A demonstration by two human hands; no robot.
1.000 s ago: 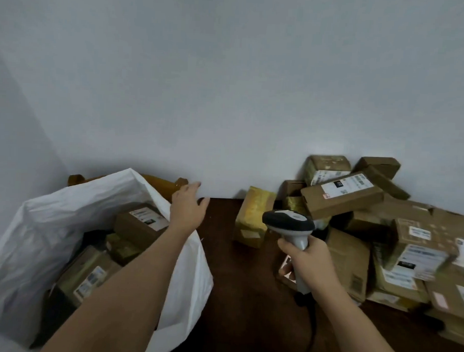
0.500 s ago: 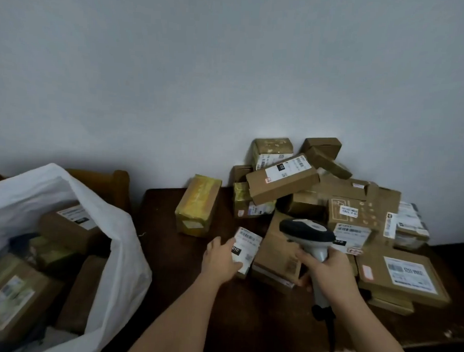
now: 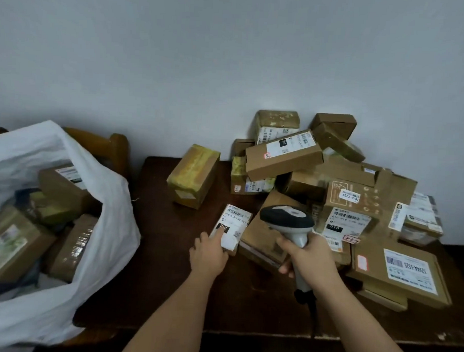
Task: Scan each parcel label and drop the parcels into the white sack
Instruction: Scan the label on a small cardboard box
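Observation:
A small parcel (image 3: 235,225) with a white barcode label lies on the dark wooden table (image 3: 167,292), leaning on the edge of the pile. My left hand (image 3: 209,253) holds its near end, thumb on the label. My right hand (image 3: 312,259) grips the handle of a grey and black barcode scanner (image 3: 286,220), whose head hangs just right of that parcel. The white sack (image 3: 109,223) stands open at the left with several brown parcels inside.
A heap of cardboard parcels (image 3: 344,186) fills the table's right side up to the wall. A yellow-taped box (image 3: 193,174) stands alone at the back. A wooden chair (image 3: 116,148) is behind the sack. The table's front edge runs below my forearms.
My left hand left the sack's rim, crossed to the table and took hold of the small labelled parcel. The view swung right, and the scanner stayed in my right hand.

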